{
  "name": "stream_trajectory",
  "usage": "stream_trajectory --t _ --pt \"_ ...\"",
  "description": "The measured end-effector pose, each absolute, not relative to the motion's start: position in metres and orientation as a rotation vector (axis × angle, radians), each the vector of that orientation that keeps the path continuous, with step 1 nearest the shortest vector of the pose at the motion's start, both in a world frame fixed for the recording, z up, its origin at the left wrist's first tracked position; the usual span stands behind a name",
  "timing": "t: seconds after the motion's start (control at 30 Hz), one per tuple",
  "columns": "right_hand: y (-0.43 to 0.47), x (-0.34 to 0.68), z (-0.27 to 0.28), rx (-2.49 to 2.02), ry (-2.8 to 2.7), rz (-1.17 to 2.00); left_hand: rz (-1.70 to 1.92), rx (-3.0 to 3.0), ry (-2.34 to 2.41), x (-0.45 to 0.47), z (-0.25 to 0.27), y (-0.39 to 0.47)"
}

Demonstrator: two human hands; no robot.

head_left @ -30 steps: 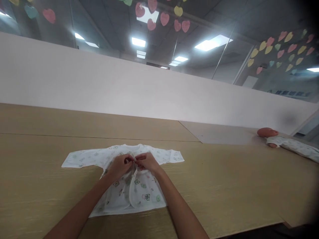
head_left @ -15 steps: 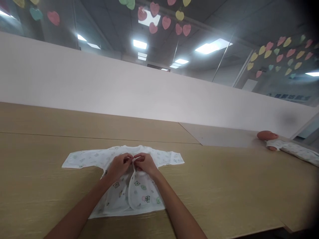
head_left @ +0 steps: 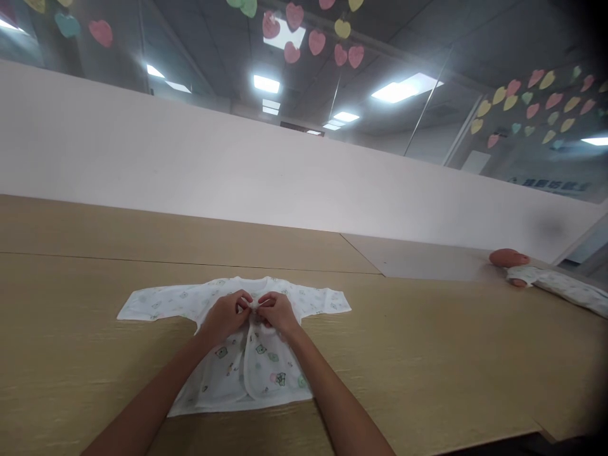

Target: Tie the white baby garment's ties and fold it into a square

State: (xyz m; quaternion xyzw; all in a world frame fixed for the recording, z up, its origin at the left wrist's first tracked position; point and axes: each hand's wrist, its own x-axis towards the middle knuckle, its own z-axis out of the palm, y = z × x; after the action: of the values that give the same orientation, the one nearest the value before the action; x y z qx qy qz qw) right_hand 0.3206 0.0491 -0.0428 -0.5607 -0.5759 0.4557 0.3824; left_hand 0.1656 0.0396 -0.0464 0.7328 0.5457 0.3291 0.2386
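A white baby shirt [head_left: 273, 370] with small green animal prints lies spread on the table, sleeves out to both sides and its front opening facing up. At the top of that opening, just under the neckline, my left hand [head_left: 228, 315] pinches the fabric between thumb and fingers. Close beside it, my right hand [head_left: 278, 312] pinches the other side of the same spot. A small white bit of cloth, perhaps a tie, shows between the fingertips; its exact form is too small to make out. Lower down, the two front edges meet loosely.
The wooden table [head_left: 441, 354] reaches a white wall [head_left: 228, 171] at the back. On the far right lies a doll [head_left: 509, 258] in white printed clothing. A grey panel [head_left: 418, 256] is set at the table's back. Heart-shaped notes [head_left: 316, 42] stick to the glass above.
The fingertips have drawn slightly apart and the pinched white cloth between them shows more. The upper front edges now lie closer together. The shirt's sleeves and the doll have stayed in place.
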Motion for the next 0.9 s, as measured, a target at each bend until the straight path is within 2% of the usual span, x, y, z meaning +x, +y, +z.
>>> stream_trajectory --t 0.17,0.4,0.53,0.9 --pt "0.044 0.328 -0.027 -1.483 -1.567 1.243 0.675 2.136 1.53 0.159 -0.04 0.038" --pt "0.032 0.339 0.001 -1.488 -2.102 1.687 0.478 2.078 1.167 0.16 -0.025 0.031" --pt "0.032 0.34 0.001 -1.517 -2.13 1.708 0.38 2.071 1.047 0.159 -0.022 0.027" --pt "0.031 0.347 0.005 -1.369 -2.05 1.817 0.422 1.963 0.932 0.152 -0.022 0.028"
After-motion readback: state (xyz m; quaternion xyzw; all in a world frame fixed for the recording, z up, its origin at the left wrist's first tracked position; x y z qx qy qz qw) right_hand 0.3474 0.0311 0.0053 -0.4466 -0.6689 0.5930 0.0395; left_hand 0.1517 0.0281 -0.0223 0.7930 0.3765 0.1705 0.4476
